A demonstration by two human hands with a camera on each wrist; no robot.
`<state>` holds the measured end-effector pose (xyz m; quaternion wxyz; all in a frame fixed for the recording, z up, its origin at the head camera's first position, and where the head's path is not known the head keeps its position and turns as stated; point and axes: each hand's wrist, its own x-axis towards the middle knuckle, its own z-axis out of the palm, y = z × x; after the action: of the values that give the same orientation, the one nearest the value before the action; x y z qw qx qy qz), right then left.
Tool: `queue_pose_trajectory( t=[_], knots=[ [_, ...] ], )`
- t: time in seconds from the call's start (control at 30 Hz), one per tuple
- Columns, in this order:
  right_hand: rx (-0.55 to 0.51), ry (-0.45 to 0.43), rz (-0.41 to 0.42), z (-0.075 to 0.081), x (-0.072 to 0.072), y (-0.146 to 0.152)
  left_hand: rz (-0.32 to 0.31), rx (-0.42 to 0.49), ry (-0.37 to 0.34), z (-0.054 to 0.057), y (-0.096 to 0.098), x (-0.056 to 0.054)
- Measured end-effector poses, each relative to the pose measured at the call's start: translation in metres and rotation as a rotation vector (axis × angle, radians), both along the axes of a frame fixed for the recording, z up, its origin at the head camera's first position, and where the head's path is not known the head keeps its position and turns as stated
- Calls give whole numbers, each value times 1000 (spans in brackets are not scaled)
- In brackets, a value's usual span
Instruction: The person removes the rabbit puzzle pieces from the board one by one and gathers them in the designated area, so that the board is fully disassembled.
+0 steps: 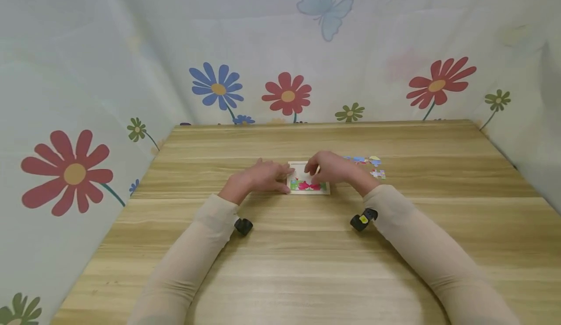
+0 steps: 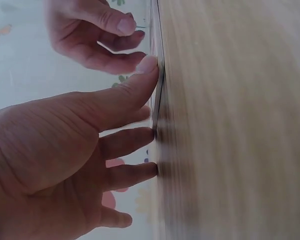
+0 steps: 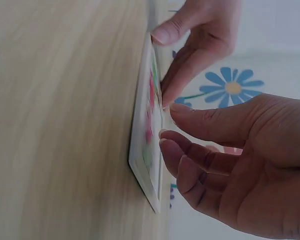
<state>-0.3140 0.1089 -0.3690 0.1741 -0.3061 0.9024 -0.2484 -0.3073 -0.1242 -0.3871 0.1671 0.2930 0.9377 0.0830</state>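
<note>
A small jigsaw puzzle tray with a pale rim lies flat on the wooden table. Joined puzzle pieces in green and pink fill its near part; the far part shows bare white board. My left hand rests at the tray's left side, its thumb and fingers touching the rim with fingers fairly straight. Over the tray hovers my right hand, fingers loosely bent. In the right wrist view a gap shows between thumb and fingertips of that right hand, with nothing visible in it.
Several loose puzzle pieces lie to the right of the tray, partly behind the right hand and forearm. The wooden table reaches back to a flower-printed curtain. Both wrists wear small black cameras.
</note>
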Motion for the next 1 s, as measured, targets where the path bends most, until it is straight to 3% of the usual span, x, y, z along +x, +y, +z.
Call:
queue_pose_trajectory(
  t=[0.33,0.73,1.0],
  knots=[
    [25,-54,-12,-5,1,-30,1,-13,-18,-1,-3,0],
    [22,-31,24,-11,-2,-31,0,13,-2,-2,-4,-4],
    [-33,-39,-6,-12,-1,-32,17,-18,-2,-1,-3,-3]
  ],
)
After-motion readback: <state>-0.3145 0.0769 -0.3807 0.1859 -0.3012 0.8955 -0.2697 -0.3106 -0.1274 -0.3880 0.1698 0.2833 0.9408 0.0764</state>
